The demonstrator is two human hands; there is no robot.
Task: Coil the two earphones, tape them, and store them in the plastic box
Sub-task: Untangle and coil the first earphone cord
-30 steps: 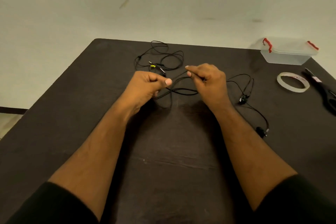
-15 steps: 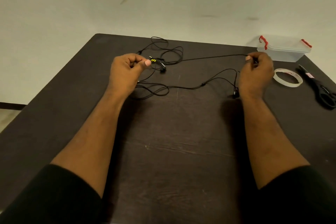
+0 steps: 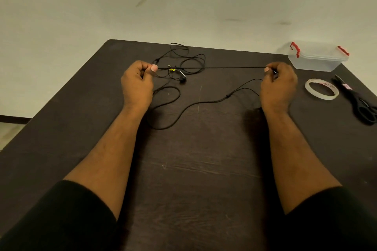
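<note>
Dark wood table w/ scuffs, against plain off-white wall.

Drawn well apart since a second ago: left hand and right hand, then nearly touching over the middle of the table, now out toward opposite sides. Pulled into a straight, taut line between the two pinches: a length of the black earphone cable, earlier bunched in small loops under the hands. Dragged out into a long slack curve below that line: the rest of the same cable, with one loop just beside the left wrist. Carried close to the tape roll: the right hand.
</note>
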